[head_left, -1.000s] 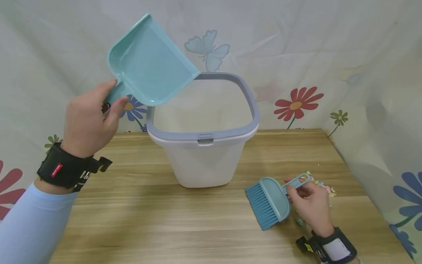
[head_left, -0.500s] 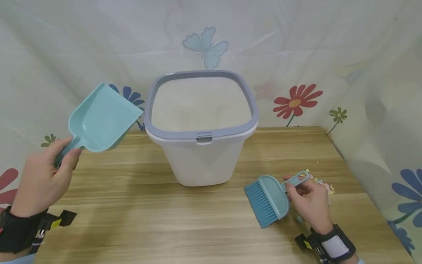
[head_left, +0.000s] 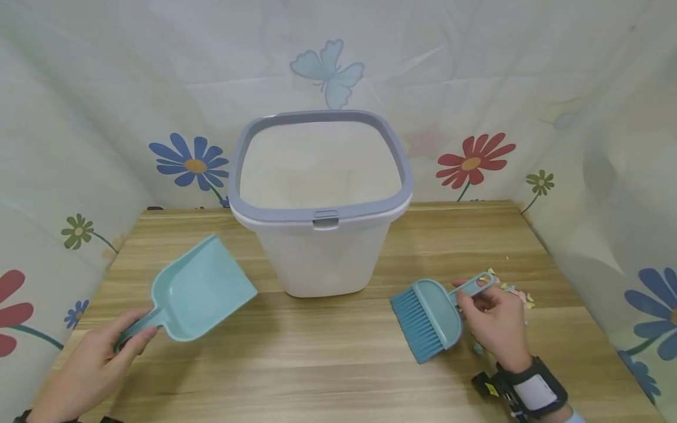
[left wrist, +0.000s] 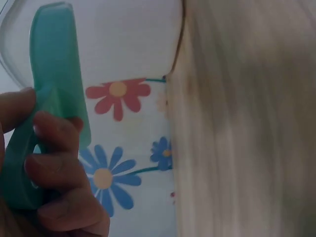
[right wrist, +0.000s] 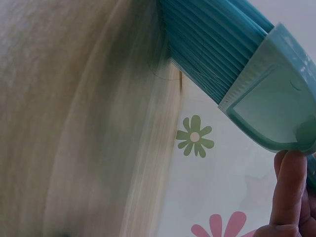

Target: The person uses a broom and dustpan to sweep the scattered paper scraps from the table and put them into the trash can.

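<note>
My left hand (head_left: 92, 367) grips the handle of a light-blue dustpan (head_left: 203, 291), held over the left part of the table with its flat edge toward the bin. In the left wrist view, curled fingers (left wrist: 59, 168) wrap the dustpan's handle. At the right, my right hand (head_left: 499, 323) pinches the handle of a small blue hand brush (head_left: 436, 320), bristles pointing left. The right wrist view shows the brush head (right wrist: 276, 98) with a finger against its base. Small pastel scraps (head_left: 520, 294) lie on the table just behind the right hand, partly hidden by it.
A white bin (head_left: 325, 258) with a grey-blue rim (head_left: 322, 212) stands open-topped at the middle back of the wooden table (head_left: 296, 364). A curtain (head_left: 449, 53) printed with flowers and a butterfly hangs behind and along both sides.
The left hand has brought the dustpan from above the bin's left rim down and left, then low over the table. The right hand and brush have stayed almost still.
</note>
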{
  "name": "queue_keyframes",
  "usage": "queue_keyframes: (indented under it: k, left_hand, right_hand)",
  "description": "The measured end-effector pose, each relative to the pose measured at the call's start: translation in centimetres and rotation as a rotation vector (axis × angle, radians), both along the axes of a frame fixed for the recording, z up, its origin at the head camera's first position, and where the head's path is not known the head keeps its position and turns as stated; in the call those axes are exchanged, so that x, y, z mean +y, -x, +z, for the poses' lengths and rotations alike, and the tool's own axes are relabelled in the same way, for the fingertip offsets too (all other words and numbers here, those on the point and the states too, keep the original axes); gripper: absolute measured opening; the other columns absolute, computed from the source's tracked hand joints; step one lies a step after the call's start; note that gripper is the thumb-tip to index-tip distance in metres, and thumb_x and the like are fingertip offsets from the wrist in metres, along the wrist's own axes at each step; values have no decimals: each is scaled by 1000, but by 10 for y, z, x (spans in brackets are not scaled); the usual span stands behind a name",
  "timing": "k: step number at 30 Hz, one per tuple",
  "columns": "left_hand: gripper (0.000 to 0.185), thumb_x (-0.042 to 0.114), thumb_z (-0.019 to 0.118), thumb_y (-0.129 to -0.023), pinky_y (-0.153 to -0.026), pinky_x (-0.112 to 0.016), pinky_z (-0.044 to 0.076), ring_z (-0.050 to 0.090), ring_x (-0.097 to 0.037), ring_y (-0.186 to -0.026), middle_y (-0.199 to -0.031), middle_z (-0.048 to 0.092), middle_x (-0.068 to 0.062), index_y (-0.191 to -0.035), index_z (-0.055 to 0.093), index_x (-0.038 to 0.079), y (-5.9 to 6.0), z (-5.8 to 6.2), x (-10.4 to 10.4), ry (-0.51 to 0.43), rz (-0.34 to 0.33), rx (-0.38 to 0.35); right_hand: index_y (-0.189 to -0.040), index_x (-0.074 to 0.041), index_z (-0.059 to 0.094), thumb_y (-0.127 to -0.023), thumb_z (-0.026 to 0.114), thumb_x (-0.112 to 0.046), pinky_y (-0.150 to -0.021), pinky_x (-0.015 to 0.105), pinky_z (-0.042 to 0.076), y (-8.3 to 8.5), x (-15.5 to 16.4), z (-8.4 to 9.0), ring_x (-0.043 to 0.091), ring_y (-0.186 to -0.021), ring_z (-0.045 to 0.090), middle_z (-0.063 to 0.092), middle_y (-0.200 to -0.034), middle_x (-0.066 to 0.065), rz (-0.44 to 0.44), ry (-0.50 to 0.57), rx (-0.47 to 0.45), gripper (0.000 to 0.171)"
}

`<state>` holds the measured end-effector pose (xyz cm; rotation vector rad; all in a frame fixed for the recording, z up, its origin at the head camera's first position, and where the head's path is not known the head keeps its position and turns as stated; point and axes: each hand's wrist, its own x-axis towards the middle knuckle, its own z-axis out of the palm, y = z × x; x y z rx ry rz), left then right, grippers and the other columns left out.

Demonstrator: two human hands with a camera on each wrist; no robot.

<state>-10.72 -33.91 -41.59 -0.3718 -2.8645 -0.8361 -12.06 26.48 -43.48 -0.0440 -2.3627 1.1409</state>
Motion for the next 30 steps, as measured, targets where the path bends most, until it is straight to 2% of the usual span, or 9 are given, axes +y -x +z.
queue_keyframes:
  k: [2,5,8,10,17,23,26,30]
  left_hand:
    - [30,16,67,-103,-67,-14,50,59,9,-86,-112,76,-5,-132,66,9,-5,-8,7,-11,-46,-37]
    - [28,14,68,-101,-76,-13,53,63,7,-98,-117,75,1,-129,68,13,-10,-18,21,-49,-151,-69]
    - [27,14,67,-102,-79,-17,55,66,3,-100,-116,74,9,-129,68,18,-12,-27,37,-98,-273,-112]
    - [27,18,65,-103,-81,-18,56,67,2,-102,-118,73,13,-130,67,23,-11,-32,48,-116,-331,-154]
    - [29,39,58,-106,-85,-22,56,63,4,-100,-118,69,21,-133,64,31,-1,-39,87,-100,-437,-269]
    - [30,48,56,-105,-80,-21,52,60,2,-90,-108,68,21,-130,65,33,11,-41,123,-111,-528,-375]
    - [32,49,56,-105,-79,-21,51,59,1,-87,-105,67,20,-130,65,31,17,-43,142,-106,-568,-392]
    - [32,49,55,-105,-80,-22,52,59,2,-87,-104,67,19,-129,64,29,23,-47,163,-89,-617,-367]
  right_hand:
    - [-96,2,79,-87,73,6,-47,14,44,0,0,-1,-4,-52,60,77,-85,16,-5,-5,-5,11]
    - [-95,0,79,-87,73,6,-46,14,43,1,0,-1,-4,-51,59,77,-84,15,-8,-11,-11,12]
    - [-95,0,79,-87,73,6,-46,14,43,2,0,-1,-4,-50,58,77,-84,15,-3,-13,-7,12]
    - [-95,1,79,-86,73,6,-45,14,42,2,0,-1,-4,-50,58,76,-83,15,2,-9,-2,12]
    - [-96,1,79,-86,73,8,-47,13,44,1,1,-1,-6,-52,59,76,-85,17,2,12,8,13]
    - [-97,1,79,-86,73,8,-47,13,45,0,2,0,-6,-53,60,77,-86,17,11,7,16,14]
    - [-97,0,80,-86,73,8,-47,13,44,1,2,0,-6,-52,60,77,-85,17,11,4,18,15]
    - [-97,1,79,-87,73,7,-47,14,44,0,1,0,-6,-52,60,77,-85,17,-2,-2,-1,14]
